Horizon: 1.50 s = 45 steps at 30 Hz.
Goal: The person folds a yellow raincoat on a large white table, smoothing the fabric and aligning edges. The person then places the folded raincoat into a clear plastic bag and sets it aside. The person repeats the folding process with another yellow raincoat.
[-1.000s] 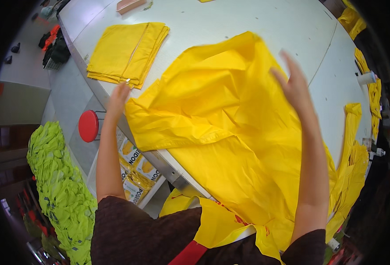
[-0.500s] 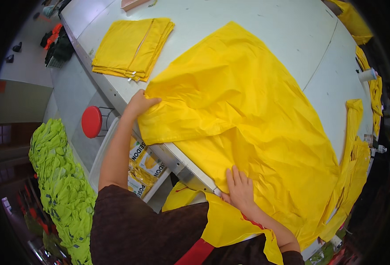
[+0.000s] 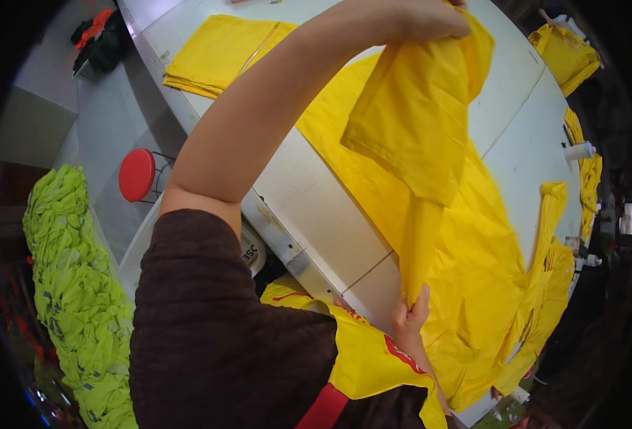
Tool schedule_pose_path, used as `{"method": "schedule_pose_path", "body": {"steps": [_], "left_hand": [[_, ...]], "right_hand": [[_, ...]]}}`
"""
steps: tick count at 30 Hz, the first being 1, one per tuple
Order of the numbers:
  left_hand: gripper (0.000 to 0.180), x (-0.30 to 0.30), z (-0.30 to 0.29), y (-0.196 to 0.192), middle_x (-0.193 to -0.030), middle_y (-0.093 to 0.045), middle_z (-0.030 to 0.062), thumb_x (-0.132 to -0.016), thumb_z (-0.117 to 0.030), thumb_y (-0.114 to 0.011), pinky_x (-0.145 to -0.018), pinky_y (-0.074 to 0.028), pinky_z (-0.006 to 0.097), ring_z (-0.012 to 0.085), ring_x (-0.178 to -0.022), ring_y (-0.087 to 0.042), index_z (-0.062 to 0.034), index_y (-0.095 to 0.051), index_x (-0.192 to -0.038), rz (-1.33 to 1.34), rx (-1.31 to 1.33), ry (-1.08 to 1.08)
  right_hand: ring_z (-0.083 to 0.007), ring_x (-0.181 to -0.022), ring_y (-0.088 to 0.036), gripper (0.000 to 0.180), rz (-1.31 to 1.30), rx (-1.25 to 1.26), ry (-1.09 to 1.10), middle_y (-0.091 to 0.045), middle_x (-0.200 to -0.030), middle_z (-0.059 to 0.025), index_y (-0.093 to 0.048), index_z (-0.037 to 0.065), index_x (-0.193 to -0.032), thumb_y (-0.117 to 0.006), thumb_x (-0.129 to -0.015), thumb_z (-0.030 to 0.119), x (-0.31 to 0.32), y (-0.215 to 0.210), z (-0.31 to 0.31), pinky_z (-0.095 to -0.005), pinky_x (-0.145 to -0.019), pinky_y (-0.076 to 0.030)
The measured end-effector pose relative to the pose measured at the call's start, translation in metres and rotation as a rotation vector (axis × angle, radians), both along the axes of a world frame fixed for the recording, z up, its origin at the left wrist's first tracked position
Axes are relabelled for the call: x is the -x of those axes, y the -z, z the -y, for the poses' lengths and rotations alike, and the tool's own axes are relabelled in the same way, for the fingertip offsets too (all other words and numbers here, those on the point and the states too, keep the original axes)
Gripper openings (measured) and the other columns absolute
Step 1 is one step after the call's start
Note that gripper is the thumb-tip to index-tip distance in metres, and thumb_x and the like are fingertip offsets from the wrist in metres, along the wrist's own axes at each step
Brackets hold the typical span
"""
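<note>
A large piece of thin yellow fabric [image 3: 473, 236] lies crumpled over the white table [image 3: 316, 222], with one part lifted off it. At the far side, my left hand [image 3: 434, 21] is closed on the raised edge, its arm stretched across the table; its fingertips are partly hidden. Below it the lifted fabric hangs down in a narrow fold toward me. Near the table's front edge, my right hand [image 3: 410, 318] pinches the lower end of that fold, thumb upward. A neat stack of folded yellow fabric pieces [image 3: 219, 53] sits at the back left, partly behind my left arm.
Left of the table stand a red round stool [image 3: 136, 174] and a long heap of lime-green fabric [image 3: 76, 286]. More yellow fabric [image 3: 548, 286] lies along the right edge, near a white thread spool [image 3: 579, 151]. A yellow apron [image 3: 373, 357] hangs at my front.
My left hand has swung from the table's left edge up to the far side, raising the fabric and baring the table beneath. My right hand has gone from lying flat to pinching the cloth.
</note>
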<state>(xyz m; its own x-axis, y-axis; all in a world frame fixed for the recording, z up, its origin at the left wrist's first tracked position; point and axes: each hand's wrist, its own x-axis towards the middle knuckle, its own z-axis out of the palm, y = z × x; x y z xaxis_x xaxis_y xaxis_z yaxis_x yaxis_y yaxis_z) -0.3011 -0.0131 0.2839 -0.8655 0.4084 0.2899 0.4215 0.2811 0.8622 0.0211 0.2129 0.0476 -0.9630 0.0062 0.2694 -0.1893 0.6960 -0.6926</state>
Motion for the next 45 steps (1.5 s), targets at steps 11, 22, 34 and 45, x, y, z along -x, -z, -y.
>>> {"method": "schedule_pose_path", "body": {"steps": [11,22,34,45], "left_hand": [[0.036,0.014,0.156,0.308,-0.102,-0.061,0.0173,-0.075,-0.017,-0.058,-0.081,-0.045,0.042,0.0337,-0.097,-0.057,-0.0078,-0.056,-0.110,0.186,0.744,-0.822],[0.037,0.026,0.146,0.301,-0.090,-0.063,0.0139,-0.080,-0.043,-0.056,-0.074,-0.046,0.043,0.0329,-0.087,-0.059,-0.0115,-0.062,-0.097,0.278,1.030,-0.703],[0.037,-0.059,0.162,0.251,-0.099,-0.060,0.0154,-0.076,-0.028,-0.066,-0.079,-0.044,0.043,0.0348,-0.094,-0.054,-0.0025,-0.058,-0.101,-0.276,0.865,-0.704],[0.046,-0.117,0.219,0.296,-0.090,-0.062,0.0103,-0.076,-0.027,-0.065,-0.067,-0.049,0.034,0.0227,-0.076,-0.061,0.0029,-0.054,-0.108,0.905,0.284,-0.705]], "right_hand": [[-0.0338,-0.108,-0.049,0.040,0.153,-0.249,-0.516,-0.052,-0.116,-0.0168,-0.056,0.002,-0.108,-0.066,-0.070,0.009,0.038,0.010,0.028,-0.0401,-0.090,-0.041],[-0.0317,-0.116,-0.041,0.047,0.182,-0.495,-0.200,-0.045,-0.127,-0.0162,-0.054,0.007,-0.116,-0.064,-0.075,0.027,0.038,0.019,-0.022,-0.0453,-0.094,-0.031],[-0.0349,-0.114,-0.044,0.046,0.028,-0.323,-0.009,-0.049,-0.123,-0.0164,-0.051,0.002,-0.116,-0.065,-0.075,0.014,0.031,-0.003,-0.045,-0.0436,-0.096,-0.034],[-0.0314,-0.091,-0.052,0.050,0.165,-0.388,0.146,-0.057,-0.096,-0.0152,-0.053,0.000,-0.108,-0.070,-0.072,0.031,0.069,0.027,-0.051,-0.0399,-0.078,-0.042]]}}
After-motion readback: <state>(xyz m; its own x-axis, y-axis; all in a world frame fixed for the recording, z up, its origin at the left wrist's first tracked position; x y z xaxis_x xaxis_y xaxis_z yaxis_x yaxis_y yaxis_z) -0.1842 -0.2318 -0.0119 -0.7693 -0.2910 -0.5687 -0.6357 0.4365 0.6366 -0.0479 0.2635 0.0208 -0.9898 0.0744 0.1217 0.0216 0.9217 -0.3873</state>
